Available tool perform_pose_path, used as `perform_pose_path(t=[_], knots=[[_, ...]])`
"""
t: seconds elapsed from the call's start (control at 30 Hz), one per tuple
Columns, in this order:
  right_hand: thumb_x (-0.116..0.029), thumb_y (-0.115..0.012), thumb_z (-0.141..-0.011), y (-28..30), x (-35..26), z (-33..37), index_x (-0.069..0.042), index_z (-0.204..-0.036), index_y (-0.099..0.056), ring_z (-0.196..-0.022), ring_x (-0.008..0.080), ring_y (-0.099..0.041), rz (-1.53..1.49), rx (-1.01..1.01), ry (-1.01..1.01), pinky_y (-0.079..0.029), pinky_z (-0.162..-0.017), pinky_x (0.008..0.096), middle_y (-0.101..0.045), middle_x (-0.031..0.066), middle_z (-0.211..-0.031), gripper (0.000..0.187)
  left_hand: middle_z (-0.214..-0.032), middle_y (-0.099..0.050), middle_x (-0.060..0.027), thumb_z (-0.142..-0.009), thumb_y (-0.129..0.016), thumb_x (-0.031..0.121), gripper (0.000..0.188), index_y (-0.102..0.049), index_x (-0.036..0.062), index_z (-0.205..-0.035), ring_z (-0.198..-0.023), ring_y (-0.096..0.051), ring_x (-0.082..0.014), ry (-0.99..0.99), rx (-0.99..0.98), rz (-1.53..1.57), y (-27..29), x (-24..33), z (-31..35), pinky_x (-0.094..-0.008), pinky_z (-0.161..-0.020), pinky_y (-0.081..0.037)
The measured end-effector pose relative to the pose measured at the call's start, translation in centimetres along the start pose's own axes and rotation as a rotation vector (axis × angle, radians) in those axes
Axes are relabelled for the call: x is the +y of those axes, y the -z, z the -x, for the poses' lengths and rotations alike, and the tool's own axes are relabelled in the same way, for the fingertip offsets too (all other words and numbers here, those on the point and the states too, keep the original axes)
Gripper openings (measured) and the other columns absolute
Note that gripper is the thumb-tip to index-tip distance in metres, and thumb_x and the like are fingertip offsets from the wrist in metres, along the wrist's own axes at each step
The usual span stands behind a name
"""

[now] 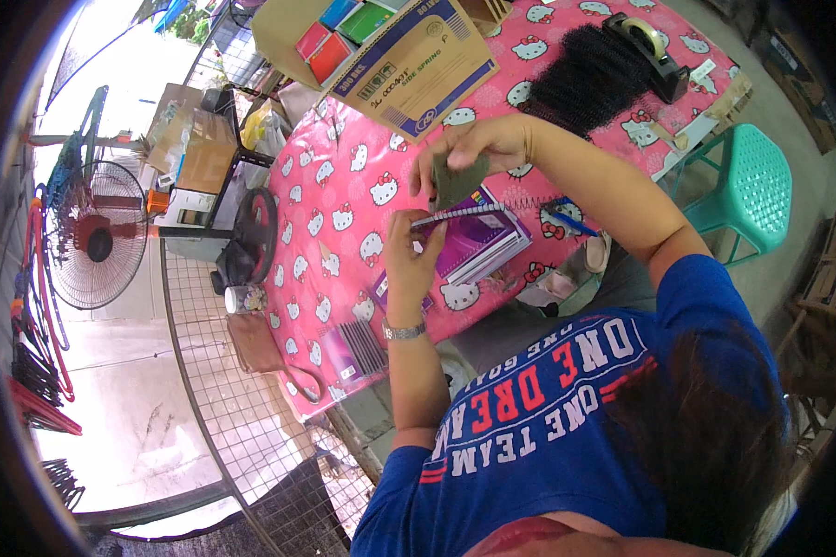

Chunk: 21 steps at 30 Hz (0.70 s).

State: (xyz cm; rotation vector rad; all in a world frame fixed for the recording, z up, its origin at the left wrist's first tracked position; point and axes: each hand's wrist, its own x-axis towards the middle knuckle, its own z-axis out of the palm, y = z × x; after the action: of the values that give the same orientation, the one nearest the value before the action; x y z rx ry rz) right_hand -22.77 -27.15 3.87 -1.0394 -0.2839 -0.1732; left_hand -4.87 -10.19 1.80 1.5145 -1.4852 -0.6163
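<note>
Pink stretches right across the desk (344, 288), dotted with white cat heads, and two bare hands meet above it! Left hand (411, 255) first, a silver watch (404, 331) on its wrist: thumb and fingers pinch the left end of a notebook (466, 214), its punched edge lying over a purple stack (488, 249). Out of that edge runs a thin coil (534, 201), its loose end pointing right, close to a blue item (574, 221). Over to the right hand (474, 153), just beyond the left: thumb and fingers pinch a dark green piece (460, 186), hanging over the notebook; what exactly it is, the view hardly lets me say. Farther up, a heap of black coils (585, 84) lies beside a tape dispenser (659, 70), while a carton (413, 74) holds coloured packs (325, 56). Down at the left, a purple pile (351, 353) lies near a brown bag (254, 343), a green stool (748, 186) stands off right, and a fan (97, 241) faces in from the far left
</note>
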Motion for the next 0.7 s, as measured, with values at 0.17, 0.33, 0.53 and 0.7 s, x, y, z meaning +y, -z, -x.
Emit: perform_pose_path(t=[0.17, 0.33, 0.53, 0.7], knots=[[-0.029, -0.071, -0.08, -0.2, 0.0, -0.4, -0.004, -0.108, -0.066, -0.091, 0.0142, -0.058, 0.089, -0.028, -0.029, -0.045, -0.085, 0.0292, -0.063, 0.0052, -0.102, 0.038, -0.093, -0.055, -0.0063, -0.081, -0.071, 0.0, 0.023, -0.055, -0.0013, -0.098, -0.072, -0.055, -0.0107, 0.01, -0.031, 0.044, 0.1, -0.3, -0.3, -0.0239, -0.064, -0.047], [-0.028, -0.076, -0.079, 0.2, -0.4, -1.3, -0.003, -0.106, -0.066, -0.091, 0.0129, -0.059, 0.741, 0.098, -0.443, -0.048, -0.077, 0.0276, -0.063, 0.006, -0.101, 0.038, -0.094, -0.057, -0.0028, -0.085, -0.066, -0.005, 0.027, -0.052, 0.0007, -0.107, -0.086, -0.055, -0.0094, 0.092, -0.074, 0.077, 0.2, -0.1, -0.3, -0.0239, -0.077, -0.046], [-0.043, -0.075, -0.076, 5.4, 2.6, 0.1, -0.006, -0.107, -0.067, -0.1, 0.0175, -0.058, 0.914, 0.463, -0.457, -0.046, -0.085, 0.0313, -0.062, 0.0063, -0.099, 0.05, -0.092, -0.059, -0.0043, -0.087, -0.064, -0.002, 0.022, -0.053, -0.0007, -0.107, -0.08, -0.058, -0.0099, 0.093, -0.056, 0.085, 0.7, -0.4, -0.1, -0.0233, -0.071, -0.048], [-0.057, -0.071, -0.07, 8.9, 11.6, 8.9, -0.013, -0.122, -0.061, -0.126, 0.0379, -0.042, 1.85, 0.777, -0.593, -0.038, -0.099, 0.0513, -0.052, 0.0157, -0.131, 0.068, -0.088, -0.06, -0.0048, -0.091, -0.062, 0.004, 0.013, -0.055, -0.0016, -0.102, -0.072, -0.064, -0.0124, 0.198, 0.104, 0.217, 0.5, 0.6, 0.7, -0.0233, -0.061, -0.05]])
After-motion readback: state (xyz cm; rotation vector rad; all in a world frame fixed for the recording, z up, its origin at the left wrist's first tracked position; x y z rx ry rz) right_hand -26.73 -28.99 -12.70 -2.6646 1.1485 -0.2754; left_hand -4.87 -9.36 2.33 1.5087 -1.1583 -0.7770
